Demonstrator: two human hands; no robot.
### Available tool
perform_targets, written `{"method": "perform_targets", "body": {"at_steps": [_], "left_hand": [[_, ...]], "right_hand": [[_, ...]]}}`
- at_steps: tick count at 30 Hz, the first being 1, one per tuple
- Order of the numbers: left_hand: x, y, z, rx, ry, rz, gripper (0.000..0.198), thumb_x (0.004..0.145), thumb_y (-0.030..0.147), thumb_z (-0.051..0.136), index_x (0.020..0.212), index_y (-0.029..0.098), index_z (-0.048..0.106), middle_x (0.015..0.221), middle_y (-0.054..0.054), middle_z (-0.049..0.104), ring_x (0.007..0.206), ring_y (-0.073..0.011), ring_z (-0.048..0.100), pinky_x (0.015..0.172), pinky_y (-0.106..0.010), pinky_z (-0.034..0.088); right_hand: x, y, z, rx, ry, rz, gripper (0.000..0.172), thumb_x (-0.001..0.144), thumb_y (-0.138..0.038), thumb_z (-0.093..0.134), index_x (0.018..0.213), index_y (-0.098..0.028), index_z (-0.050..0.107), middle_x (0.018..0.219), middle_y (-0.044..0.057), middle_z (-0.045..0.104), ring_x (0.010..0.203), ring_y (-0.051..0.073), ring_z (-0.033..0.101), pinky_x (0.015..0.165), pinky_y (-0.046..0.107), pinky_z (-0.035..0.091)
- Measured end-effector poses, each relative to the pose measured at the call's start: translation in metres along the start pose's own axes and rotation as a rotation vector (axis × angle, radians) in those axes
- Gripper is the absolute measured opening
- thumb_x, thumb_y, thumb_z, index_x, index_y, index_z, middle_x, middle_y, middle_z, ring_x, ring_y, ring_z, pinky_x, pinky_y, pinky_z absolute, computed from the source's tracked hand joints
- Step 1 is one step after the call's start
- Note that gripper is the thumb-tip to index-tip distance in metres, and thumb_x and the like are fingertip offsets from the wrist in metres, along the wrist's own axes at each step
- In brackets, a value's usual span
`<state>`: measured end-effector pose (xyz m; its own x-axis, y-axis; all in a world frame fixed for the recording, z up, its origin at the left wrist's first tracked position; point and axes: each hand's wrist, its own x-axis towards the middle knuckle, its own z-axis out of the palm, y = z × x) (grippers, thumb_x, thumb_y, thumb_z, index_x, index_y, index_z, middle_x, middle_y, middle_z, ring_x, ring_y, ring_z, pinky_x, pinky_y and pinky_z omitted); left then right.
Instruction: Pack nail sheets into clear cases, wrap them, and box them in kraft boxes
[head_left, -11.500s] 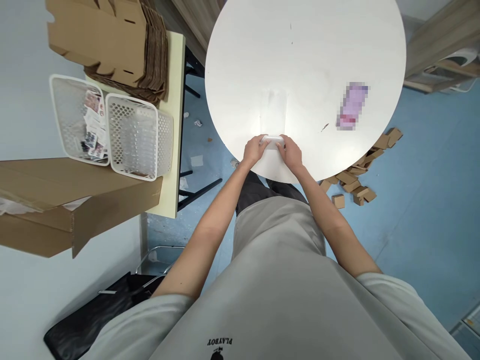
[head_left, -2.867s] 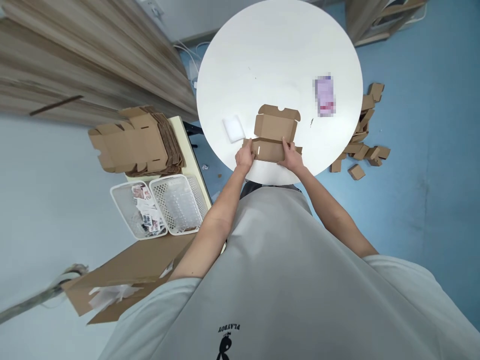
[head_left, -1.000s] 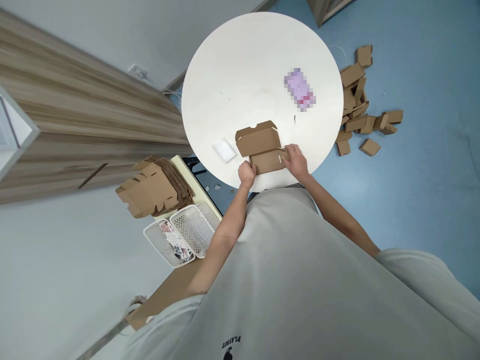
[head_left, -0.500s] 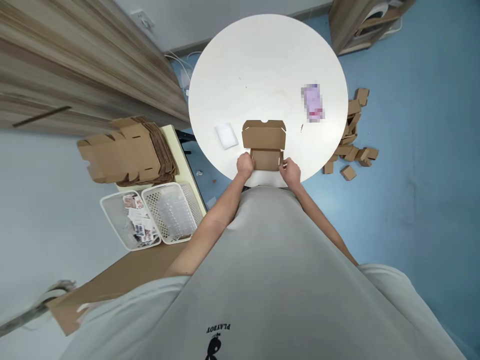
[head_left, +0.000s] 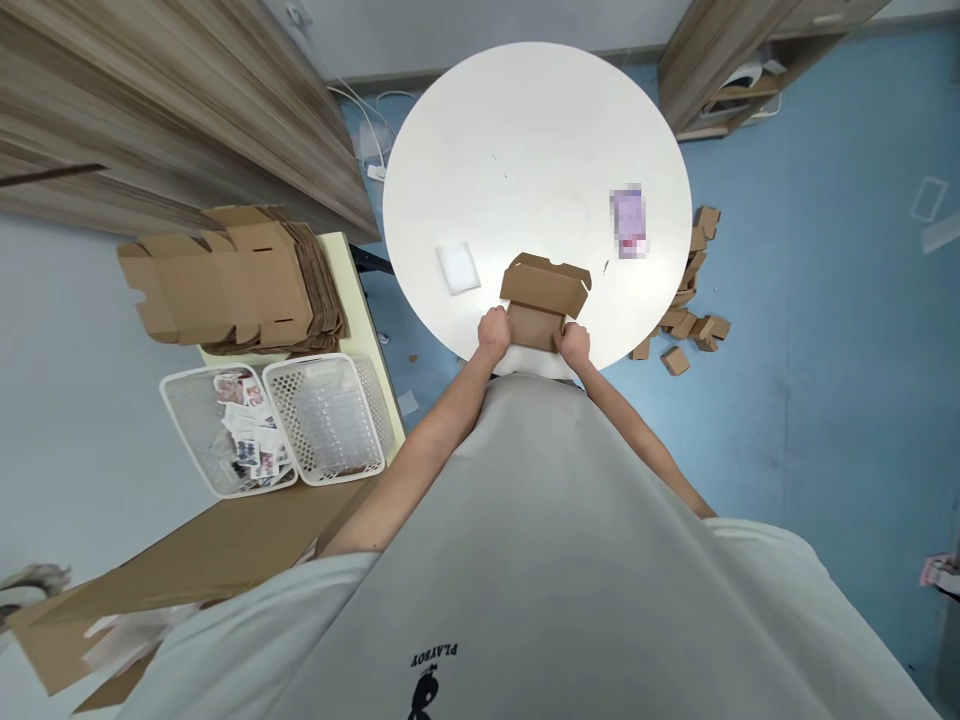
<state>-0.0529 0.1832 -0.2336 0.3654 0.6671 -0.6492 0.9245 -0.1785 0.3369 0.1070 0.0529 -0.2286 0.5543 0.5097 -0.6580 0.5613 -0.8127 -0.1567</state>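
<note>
Because half-folded shape probably needs bracing, left hand (head_left: 494, 332) and right hand (head_left: 574, 346) grip opposite ends of cardboard box (head_left: 535, 329), lid (head_left: 546, 290) open, over table (head_left: 540, 130).

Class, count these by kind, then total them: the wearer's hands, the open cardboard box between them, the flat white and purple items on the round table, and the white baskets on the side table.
Hands: 2 (left hand, right hand)
Open cardboard box: 1
Flat white item: 1
Pixelated purple item: 1
White baskets: 2
Total: 7
</note>
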Motion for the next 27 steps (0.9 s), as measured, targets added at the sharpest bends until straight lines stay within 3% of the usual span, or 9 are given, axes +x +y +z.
{"method": "perform_targets", "body": {"at_steps": [4,8,11,14,17,20,24,27], "left_hand": [[-0.002,-0.004,0.002,-0.005,0.005,0.004,0.029,0.103,0.012,0.051,0.122,0.013,0.073,0.130,-0.022,0.074,0.121,-0.0357,0.070,0.103,-0.043,0.052],[-0.006,-0.026,-0.008,-0.130,0.010,0.024,0.024,0.107,0.037,0.062,0.117,0.020,0.075,0.123,-0.016,0.078,0.120,-0.0345,0.071,0.103,-0.043,0.053],[0.001,-0.050,-0.030,-0.234,0.219,-0.105,0.035,0.108,0.048,0.062,0.128,0.020,0.069,0.130,-0.015,0.076,0.127,-0.0318,0.069,0.111,-0.042,0.052],[0.024,-0.063,-0.058,-0.296,0.395,-0.289,0.052,0.105,0.053,0.068,0.139,0.015,0.058,0.144,-0.021,0.067,0.141,-0.0332,0.063,0.122,-0.044,0.047],[0.054,-0.059,-0.079,-0.363,0.354,-0.436,0.076,0.095,0.061,0.079,0.145,0.010,0.051,0.154,-0.031,0.059,0.152,-0.0425,0.054,0.125,-0.053,0.045],[0.075,-0.047,-0.087,-0.362,0.270,-0.495,0.088,0.089,0.061,0.084,0.150,0.010,0.046,0.158,-0.035,0.054,0.153,-0.0467,0.053,0.121,-0.058,0.050],[0.083,-0.042,-0.087,-0.230,0.238,-0.477,0.086,0.093,0.055,0.081,0.152,0.007,0.041,0.159,-0.040,0.050,0.155,-0.0464,0.052,0.118,-0.058,0.053],[0.083,-0.047,-0.088,-0.174,0.195,-0.325,0.079,0.099,0.052,0.071,0.154,0.005,0.038,0.158,-0.042,0.050,0.151,-0.0460,0.056,0.114,-0.061,0.055]], "right_hand": [[0.001,-0.005,0.001,-0.032,0.003,0.016,0.024,0.104,-0.022,0.056,0.108,-0.014,0.078,0.114,0.021,0.081,0.103,0.033,0.075,0.082,0.035,0.053],[-0.006,-0.002,-0.002,-0.012,-0.017,0.041,0.034,0.110,-0.041,0.056,0.101,-0.017,0.079,0.112,0.020,0.081,0.105,0.033,0.075,0.084,0.036,0.053],[-0.018,0.005,-0.007,0.052,0.016,0.080,0.052,0.110,-0.063,0.054,0.095,-0.020,0.078,0.106,0.018,0.081,0.103,0.034,0.076,0.086,0.037,0.053],[-0.034,0.013,-0.012,0.138,0.083,0.130,0.053,0.109,-0.067,0.055,0.096,-0.021,0.078,0.104,0.016,0.082,0.102,0.032,0.077,0.085,0.035,0.052],[-0.050,0.021,-0.017,0.208,0.130,0.182,0.048,0.110,-0.061,0.057,0.096,-0.021,0.079,0.104,0.014,0.083,0.101,0.030,0.077,0.083,0.033,0.051],[-0.066,0.028,-0.017,0.280,0.181,0.214,0.045,0.109,-0.058,0.058,0.097,-0.021,0.080,0.104,0.012,0.084,0.101,0.029,0.077,0.079,0.031,0.049],[-0.087,0.036,-0.012,0.345,0.227,0.238,0.042,0.110,-0.054,0.058,0.096,-0.021,0.079,0.102,0.010,0.085,0.100,0.028,0.077,0.077,0.030,0.048],[-0.100,0.041,-0.008,0.378,0.225,0.247,0.038,0.110,-0.050,0.056,0.094,-0.023,0.078,0.104,0.008,0.086,0.099,0.027,0.077,0.078,0.030,0.049]]}}
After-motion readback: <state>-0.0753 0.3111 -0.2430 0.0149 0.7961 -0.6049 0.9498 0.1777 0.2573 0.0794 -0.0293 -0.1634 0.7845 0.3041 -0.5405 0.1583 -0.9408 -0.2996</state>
